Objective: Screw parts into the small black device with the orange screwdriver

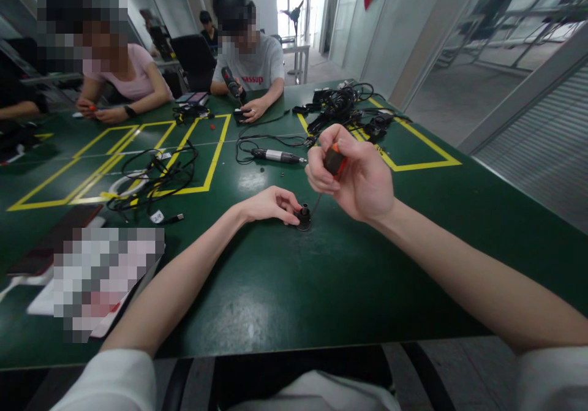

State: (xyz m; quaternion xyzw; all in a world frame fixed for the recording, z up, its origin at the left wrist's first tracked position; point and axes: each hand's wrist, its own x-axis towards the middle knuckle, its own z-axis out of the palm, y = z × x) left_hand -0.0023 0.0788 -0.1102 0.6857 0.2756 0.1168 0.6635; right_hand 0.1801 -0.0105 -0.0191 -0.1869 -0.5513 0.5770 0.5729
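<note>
My left hand [270, 205] pinches a small round black part [304, 218] that rests on the green table [257, 301]. The part has a short raised stub on top and a wider, shiny base. In my right hand [361, 172] is a screwdriver [335, 160] with an orange and black handle, gripped by fingers and thumb. Its thin shaft slants down and left toward the black part. Whether the tip touches the part I cannot tell. Just beyond my hands lies a silver and black electric screwdriver [278, 155] with a cable.
Piled black cables [342, 108] lie at the back right, coiled cables [160, 172] at the left. A dark phone [57, 239] and a blurred packet [110, 276] sit near my left arm. Across the table one person [250, 62] holds a power tool; another person [124, 80] sits further left.
</note>
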